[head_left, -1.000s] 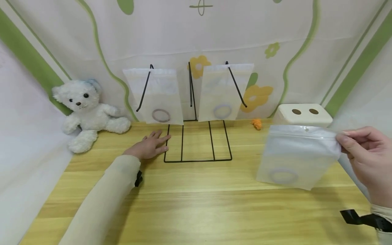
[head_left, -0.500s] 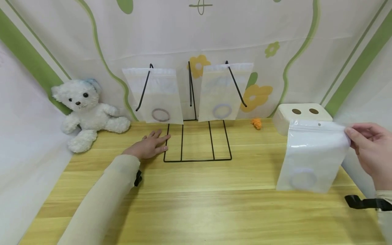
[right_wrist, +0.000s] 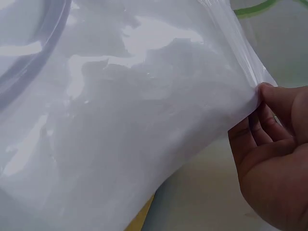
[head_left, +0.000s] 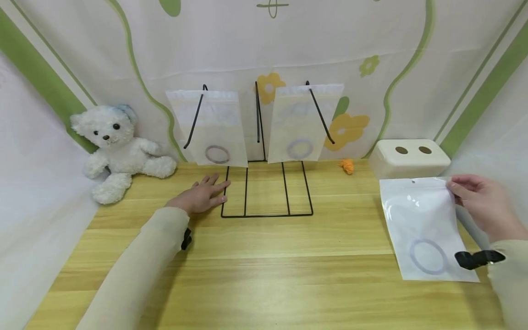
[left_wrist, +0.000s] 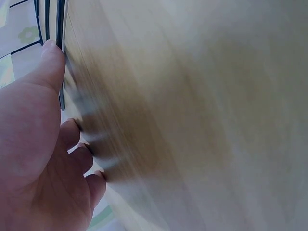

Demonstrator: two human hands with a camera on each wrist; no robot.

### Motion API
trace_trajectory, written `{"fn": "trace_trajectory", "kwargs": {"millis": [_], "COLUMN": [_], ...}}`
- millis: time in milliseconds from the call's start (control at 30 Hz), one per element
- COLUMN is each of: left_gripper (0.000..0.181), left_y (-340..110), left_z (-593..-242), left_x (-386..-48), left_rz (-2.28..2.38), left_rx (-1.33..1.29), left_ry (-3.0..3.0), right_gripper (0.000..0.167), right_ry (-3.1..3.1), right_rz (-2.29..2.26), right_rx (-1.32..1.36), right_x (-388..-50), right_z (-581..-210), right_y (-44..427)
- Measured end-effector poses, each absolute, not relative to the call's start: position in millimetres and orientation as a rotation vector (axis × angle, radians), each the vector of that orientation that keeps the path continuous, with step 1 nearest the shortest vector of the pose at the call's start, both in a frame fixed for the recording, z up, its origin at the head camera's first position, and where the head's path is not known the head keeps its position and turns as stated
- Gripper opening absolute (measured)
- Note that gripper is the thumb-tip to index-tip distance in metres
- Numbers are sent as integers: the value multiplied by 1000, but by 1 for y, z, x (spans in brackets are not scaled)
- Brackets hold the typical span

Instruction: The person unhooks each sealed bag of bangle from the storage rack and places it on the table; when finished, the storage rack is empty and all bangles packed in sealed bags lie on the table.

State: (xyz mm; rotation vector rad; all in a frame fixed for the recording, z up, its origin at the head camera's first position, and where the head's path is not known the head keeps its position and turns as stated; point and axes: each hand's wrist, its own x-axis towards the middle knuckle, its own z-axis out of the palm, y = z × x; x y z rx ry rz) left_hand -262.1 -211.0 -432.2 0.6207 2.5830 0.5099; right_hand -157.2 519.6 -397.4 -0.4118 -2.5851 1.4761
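Observation:
My right hand [head_left: 484, 204] pinches the upper right corner of a white zip bag [head_left: 416, 215] between thumb and fingers. Through the bag's film shows a pale lilac ring [head_left: 412, 251], also visible in the right wrist view. My left hand [head_left: 200, 195] lies on the table with fingers spread, touching the left side of a black wire rack [head_left: 266, 216]. In the left wrist view its thumb meets the wire. Two similar bags hang on the rack's outer prongs: the left bag [head_left: 220, 123] has a brownish ring inside, the right bag [head_left: 293, 119] a lilac one.
A white teddy bear [head_left: 119, 146] sits at the back left. Behind the held bag stands a cream box [head_left: 392, 160] with two round holes. An orange scrap [head_left: 347, 166] lies near the back edge of the wooden table [head_left: 264, 275]. A patterned curtain closes off the back.
The bag in my right hand swung right, then turned its face toward the head camera and came lower. My left hand and the hanging bags stayed put.

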Motion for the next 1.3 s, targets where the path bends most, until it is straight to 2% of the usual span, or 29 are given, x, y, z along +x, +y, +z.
{"fn": "trace_trajectory", "kwargs": {"millis": [67,200,267,533,900,1300], "left_gripper": [79,80,79,69,68,68], "left_y": [-213,-215,-216,-205,-203,-203], "left_z": [-437,-440,-442,-421,-422,-425], "left_x": [-265,-267,-268,-256,-257,-258], "left_rz": [513,521,515,452,415,395], "left_rx": [624,654,659,657,647,641], "left_ry": [2583,2585,2591,2607,2626,2634], "right_gripper": [10,40,48,47,56,70], "right_ry": [-2679,-2837,-2893,-3009,-3063,-2959], "right_rz": [1353,1123,1038,910,912,850], "right_rx": [-405,-406,-402,-416,-532,-504], "right_x": [-160,-165,-167,-173,-175,-174], "right_z": [-405,-416,-420,-432,-434,-404], "right_y": [525,534,538,541,539,500]}}
